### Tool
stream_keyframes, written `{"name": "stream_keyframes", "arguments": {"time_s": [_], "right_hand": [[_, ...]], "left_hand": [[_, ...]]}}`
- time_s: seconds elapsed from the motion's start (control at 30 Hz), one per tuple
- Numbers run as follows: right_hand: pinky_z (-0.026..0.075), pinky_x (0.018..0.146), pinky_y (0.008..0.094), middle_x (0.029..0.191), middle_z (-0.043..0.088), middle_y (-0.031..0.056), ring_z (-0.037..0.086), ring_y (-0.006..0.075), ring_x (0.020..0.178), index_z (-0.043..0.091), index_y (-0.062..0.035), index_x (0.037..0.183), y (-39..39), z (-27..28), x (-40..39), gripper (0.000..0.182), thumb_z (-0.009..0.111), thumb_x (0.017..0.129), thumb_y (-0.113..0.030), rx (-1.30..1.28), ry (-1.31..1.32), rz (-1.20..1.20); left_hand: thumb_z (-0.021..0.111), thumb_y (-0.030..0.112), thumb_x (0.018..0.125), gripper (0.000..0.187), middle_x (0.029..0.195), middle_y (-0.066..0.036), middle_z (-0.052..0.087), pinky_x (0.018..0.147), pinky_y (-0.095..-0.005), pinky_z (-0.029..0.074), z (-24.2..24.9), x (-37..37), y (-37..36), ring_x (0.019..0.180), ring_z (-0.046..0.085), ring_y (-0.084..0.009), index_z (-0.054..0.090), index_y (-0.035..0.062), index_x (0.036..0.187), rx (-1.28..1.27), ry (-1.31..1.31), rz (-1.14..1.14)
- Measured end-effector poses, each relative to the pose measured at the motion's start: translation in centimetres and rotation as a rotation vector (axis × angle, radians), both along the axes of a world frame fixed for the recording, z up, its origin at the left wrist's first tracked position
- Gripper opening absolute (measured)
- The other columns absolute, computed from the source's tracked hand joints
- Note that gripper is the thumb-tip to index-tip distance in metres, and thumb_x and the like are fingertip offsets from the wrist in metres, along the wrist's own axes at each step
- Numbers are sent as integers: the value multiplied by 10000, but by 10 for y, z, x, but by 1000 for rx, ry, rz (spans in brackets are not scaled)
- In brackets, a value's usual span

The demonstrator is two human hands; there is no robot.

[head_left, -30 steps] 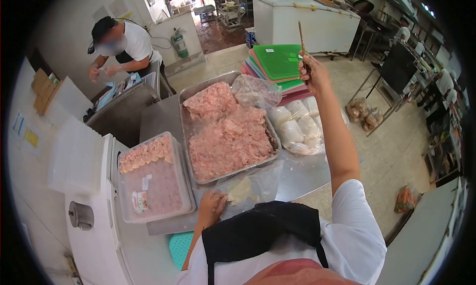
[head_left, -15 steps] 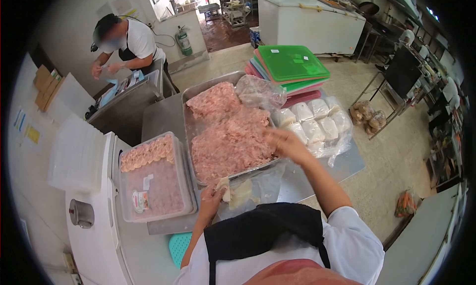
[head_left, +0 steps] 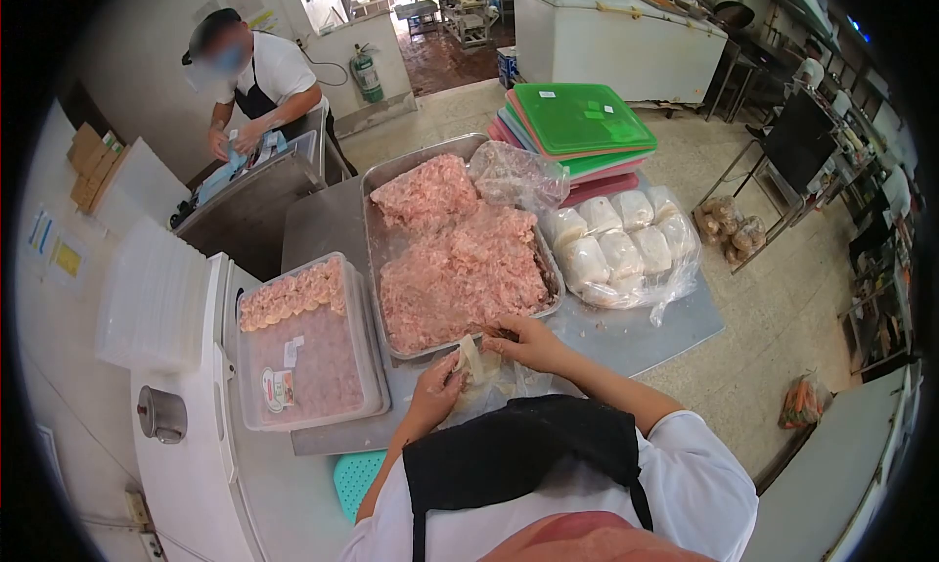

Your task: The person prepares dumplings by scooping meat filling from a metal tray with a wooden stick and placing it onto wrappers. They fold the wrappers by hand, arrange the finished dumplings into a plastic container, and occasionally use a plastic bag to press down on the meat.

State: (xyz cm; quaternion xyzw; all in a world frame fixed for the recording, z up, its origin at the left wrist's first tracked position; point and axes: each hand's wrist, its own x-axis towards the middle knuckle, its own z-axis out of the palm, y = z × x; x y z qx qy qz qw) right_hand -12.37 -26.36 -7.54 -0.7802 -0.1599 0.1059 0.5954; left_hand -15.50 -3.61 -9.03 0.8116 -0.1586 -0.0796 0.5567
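Note:
My left hand (head_left: 437, 391) is closed on a thin, pale dough wrapper (head_left: 471, 357) at the near edge of the metal tray (head_left: 560, 293). Close beside it, my right hand (head_left: 528, 345) has its fingers bent together at the wrapper; whatever lies between them is hidden. Pink ground meat (head_left: 460, 269) fills much of the tray in two mounds. Below my hands, a clear plastic sheet (head_left: 528, 378) is partly covered by them. To the left stands a clear plastic container (head_left: 381, 401) with rows of meat-filled dumplings (head_left: 293, 298) at its far end.
Bagged white wrapper stacks (head_left: 626, 249) lie right of the tray. Behind them rise piled coloured lids (head_left: 585, 119). A crumpled plastic bag (head_left: 518, 176) rests on the tray's far corner. A co-worker (head_left: 259, 83) stands at another table, far left. A metal pot (head_left: 161, 415) sits at left.
My right hand has come back from the right side of the meat to my left hand. The wrapper in my left hand has shifted slightly right and up. The co-worker's hands have lowered.

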Motion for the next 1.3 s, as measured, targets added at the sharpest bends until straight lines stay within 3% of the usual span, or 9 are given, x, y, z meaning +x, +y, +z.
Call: {"name": "stream_keyframes", "arguments": {"time_s": [0.07, 0.3, 0.4, 0.47, 0.67, 0.77, 0.97, 1.2, 1.3], "right_hand": [[457, 690, 314, 815, 597, 74, 537, 152, 748, 626, 0, 1046, -1, 9, -3, 306, 697, 866, -237, 22, -8, 7], [462, 708, 330, 828, 606, 118, 555, 197, 751, 606, 2, 1040, 15, -6, -15, 316, 718, 838, -213, 68, -210, 30], [459, 710, 332, 835, 608, 124, 561, 197, 761, 601, 0, 1023, 14, -2, -18, 286, 703, 848, -202, -3, -92, 73], [450, 722, 292, 856, 601, 63, 530, 129, 790, 607, -2, 1033, 12, -9, -16, 263, 698, 867, -184, 9, -35, 69], [447, 712, 270, 827, 583, 27, 513, 95, 777, 609, -2, 1038, 3, -12, -11, 233, 679, 885, -163, 10, -16, 37], [450, 715, 275, 832, 590, 32, 519, 99, 776, 613, -9, 1043, 2, -10, -12, 234, 676, 885, -168, -7, -10, 41], [464, 728, 300, 880, 627, 59, 545, 120, 796, 620, -22, 1073, 8, 6, -13, 242, 667, 886, -168, -11, -27, 159], [473, 762, 296, 911, 633, 73, 564, 124, 839, 613, -23, 1120, 14, -5, -5, 268, 656, 898, -167, 6, -108, 174], [481, 777, 333, 933, 645, 147, 620, 225, 861, 609, -14, 1067, 15, -3, -3, 248, 653, 871, -159, 16, -86, 150]], "left_hand": [[636, 141, 871, 266, 999, -175, 669, 759, -337, 492, 4, -2, 1, 872, 654, -257, 645, -23, 1082, 52, 95, 19], [781, 225, 744, 300, 926, -154, 669, 730, -363, 505, 10, -4, -3, 841, 646, -306, 672, -11, 895, 314, -325, 79], [794, 244, 722, 313, 915, -145, 661, 734, -369, 503, 11, -5, -4, 848, 633, -314, 666, 8, 882, 348, -420, 76], [794, 247, 720, 323, 915, -135, 656, 737, -365, 501, 9, -5, -4, 852, 628, -305, 661, 13, 898, 319, -426, 84], [755, 193, 762, 279, 927, -121, 644, 758, -382, 501, 9, -1, 7, 856, 613, -289, 643, 15, 945, 107, -117, 26], [730, 161, 779, 260, 985, -134, 652, 818, -384, 497, 19, -1, 7, 920, 619, -299, 650, 17, 979, 167, -69, 26], [724, 148, 785, 273, 1075, -156, 657, 930, -385, 464, 20, -3, -5, 1040, 606, -325, 665, 12, 1014, 111, -212, -22], [698, 111, 816, 236, 1014, -161, 669, 811, -359, 504, -6, 0, 5, 931, 643, -323, 660, -10, 1015, 67, -150, 51], [656, 78, 847, 183, 981, -156, 667, 787, -344, 501, -2, 0, 8, 894, 646, -298, 650, -21, 1001, 82, -213, 59]]}}
